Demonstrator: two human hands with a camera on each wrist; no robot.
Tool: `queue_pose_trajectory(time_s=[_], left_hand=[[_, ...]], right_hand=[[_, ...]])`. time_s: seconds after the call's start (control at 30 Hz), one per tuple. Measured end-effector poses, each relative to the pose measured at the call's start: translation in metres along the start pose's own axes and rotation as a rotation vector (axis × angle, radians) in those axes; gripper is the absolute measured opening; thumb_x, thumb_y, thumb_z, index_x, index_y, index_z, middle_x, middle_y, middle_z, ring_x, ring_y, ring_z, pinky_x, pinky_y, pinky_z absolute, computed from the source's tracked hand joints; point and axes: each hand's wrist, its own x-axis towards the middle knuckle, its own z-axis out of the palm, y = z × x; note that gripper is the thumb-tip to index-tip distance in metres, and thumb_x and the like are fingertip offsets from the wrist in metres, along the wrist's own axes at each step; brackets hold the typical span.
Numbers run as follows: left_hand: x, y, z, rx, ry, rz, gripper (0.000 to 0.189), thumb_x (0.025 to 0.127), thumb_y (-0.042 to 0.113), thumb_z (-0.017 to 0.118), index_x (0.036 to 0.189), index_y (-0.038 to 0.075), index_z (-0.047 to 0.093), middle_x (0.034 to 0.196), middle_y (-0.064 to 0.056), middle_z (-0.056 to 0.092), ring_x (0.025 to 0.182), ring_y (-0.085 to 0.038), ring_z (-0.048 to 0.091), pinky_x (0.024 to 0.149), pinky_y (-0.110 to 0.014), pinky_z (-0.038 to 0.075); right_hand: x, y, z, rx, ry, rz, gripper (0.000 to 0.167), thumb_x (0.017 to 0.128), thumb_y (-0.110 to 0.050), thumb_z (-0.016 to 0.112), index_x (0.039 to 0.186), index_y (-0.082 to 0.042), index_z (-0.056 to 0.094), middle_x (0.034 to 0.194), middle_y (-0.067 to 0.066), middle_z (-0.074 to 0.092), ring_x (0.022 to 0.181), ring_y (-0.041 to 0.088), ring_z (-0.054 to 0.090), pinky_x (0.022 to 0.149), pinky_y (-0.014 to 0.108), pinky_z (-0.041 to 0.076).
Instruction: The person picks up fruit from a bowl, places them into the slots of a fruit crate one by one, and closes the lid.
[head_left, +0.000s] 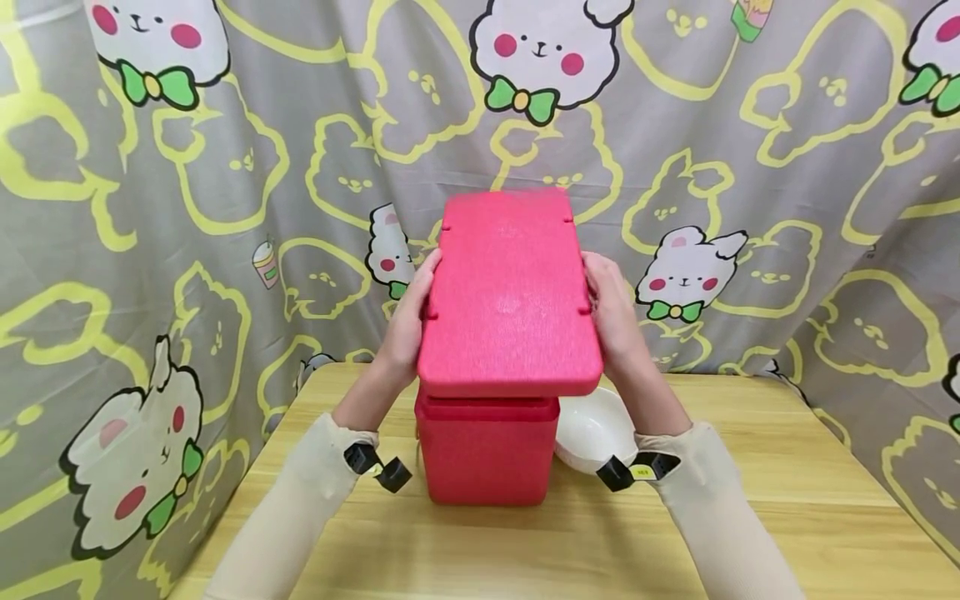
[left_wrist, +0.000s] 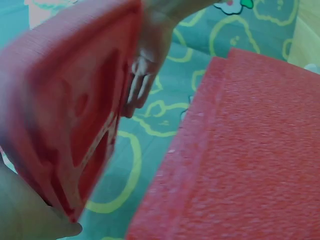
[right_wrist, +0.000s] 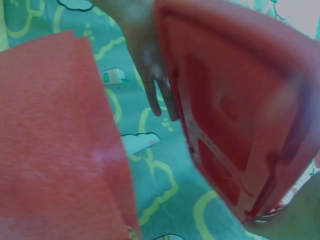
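Note:
A red plastic lid (head_left: 510, 292) is held up above a red foam-textured box (head_left: 483, 458) on the table. My left hand (head_left: 408, 321) grips the lid's left side, and my right hand (head_left: 615, 308) grips its right side. Both wrist views show a gap between lid and box. The lid's recessed underside (left_wrist: 75, 100) shows in the left wrist view, beside the box wall (left_wrist: 250, 150). In the right wrist view the underside (right_wrist: 235, 110) stands tilted, right of the box (right_wrist: 50, 140). The box's inside is hidden.
Behind the box, to its right, a white bowl (head_left: 596, 429) rests on the wooden table (head_left: 750, 492), partly covered by the lid and right arm. A grey patterned curtain (head_left: 315, 167) hangs around the table's back and sides.

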Motion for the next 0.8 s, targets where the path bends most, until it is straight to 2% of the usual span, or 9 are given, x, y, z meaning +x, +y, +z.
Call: queue_pose_trajectory(time_s=[0.07, 0.13, 0.2, 0.3, 0.37, 0.5, 0.6, 0.8], left_hand=[[0.000, -0.004, 0.000, 0.043, -0.024, -0.002, 0.060, 0.109, 0.035, 0.024, 0.165, 0.022, 0.009, 0.172, 0.009, 0.008, 0.154, -0.008, 0.014, 0.128, -0.041, 0.016], [-0.001, -0.008, 0.001, 0.067, -0.025, -0.009, 0.063, 0.108, 0.036, 0.027, 0.165, 0.024, 0.005, 0.172, 0.012, 0.002, 0.157, -0.009, 0.003, 0.129, -0.047, 0.009], [-0.001, -0.011, 0.001, 0.094, -0.025, -0.018, 0.066, 0.106, 0.038, 0.029, 0.165, 0.026, 0.002, 0.172, 0.014, -0.006, 0.157, -0.008, -0.006, 0.129, -0.051, 0.004], [-0.002, -0.012, -0.002, 0.162, -0.013, -0.030, 0.069, 0.105, 0.038, 0.033, 0.165, 0.026, 0.002, 0.171, 0.014, -0.013, 0.157, -0.008, -0.016, 0.128, -0.055, -0.001], [-0.003, -0.012, -0.005, 0.200, -0.009, -0.049, 0.072, 0.104, 0.036, 0.038, 0.165, 0.026, 0.002, 0.171, 0.012, -0.015, 0.157, -0.010, -0.017, 0.128, -0.057, -0.001], [-0.004, -0.015, -0.010, 0.233, -0.006, -0.106, 0.082, 0.099, 0.029, 0.050, 0.165, 0.027, 0.001, 0.172, 0.010, -0.012, 0.158, -0.013, -0.011, 0.128, -0.058, 0.007], [-0.006, -0.021, -0.015, 0.229, -0.003, -0.157, 0.088, 0.096, 0.026, 0.056, 0.165, 0.030, 0.001, 0.172, 0.011, -0.009, 0.158, -0.015, -0.005, 0.127, -0.057, 0.015], [-0.007, -0.035, -0.024, 0.191, -0.005, -0.247, 0.090, 0.095, 0.024, 0.058, 0.165, 0.031, 0.000, 0.172, 0.009, -0.010, 0.158, -0.019, -0.004, 0.126, -0.058, 0.020]], right_hand=[[0.000, 0.004, 0.003, -0.014, -0.029, 0.030, 0.054, 0.107, -0.040, 0.038, 0.155, -0.015, 0.034, 0.132, 0.000, 0.050, 0.110, 0.015, 0.051, 0.092, 0.029, 0.046], [-0.001, 0.009, 0.004, -0.016, -0.079, 0.078, 0.065, 0.104, -0.039, 0.040, 0.163, -0.027, 0.016, 0.153, 0.000, 0.034, 0.127, 0.018, 0.043, 0.103, 0.036, 0.041], [-0.001, 0.016, 0.005, -0.004, -0.130, 0.104, 0.073, 0.102, -0.036, 0.044, 0.164, -0.034, 0.005, 0.162, 0.000, 0.024, 0.134, 0.022, 0.040, 0.106, 0.038, 0.041], [-0.002, 0.024, 0.005, -0.011, -0.171, 0.125, 0.084, 0.099, -0.030, 0.051, 0.163, -0.039, -0.003, 0.165, -0.002, 0.019, 0.137, 0.023, 0.039, 0.104, 0.036, 0.045], [-0.003, 0.029, 0.006, -0.018, -0.187, 0.136, 0.089, 0.098, -0.025, 0.054, 0.162, -0.040, -0.005, 0.165, -0.002, 0.020, 0.136, 0.022, 0.040, 0.100, 0.033, 0.048], [-0.002, 0.037, 0.008, -0.039, -0.193, 0.151, 0.094, 0.096, -0.020, 0.057, 0.163, -0.039, -0.006, 0.167, -0.002, 0.017, 0.140, 0.023, 0.036, 0.101, 0.034, 0.048], [0.000, 0.044, 0.010, -0.048, -0.198, 0.152, 0.093, 0.096, -0.019, 0.058, 0.163, -0.038, -0.004, 0.165, 0.000, 0.021, 0.140, 0.025, 0.037, 0.100, 0.036, 0.048], [0.005, 0.060, 0.015, -0.036, -0.208, 0.177, 0.089, 0.095, -0.016, 0.057, 0.163, -0.034, 0.003, 0.159, 0.005, 0.031, 0.135, 0.026, 0.042, 0.099, 0.037, 0.048]])
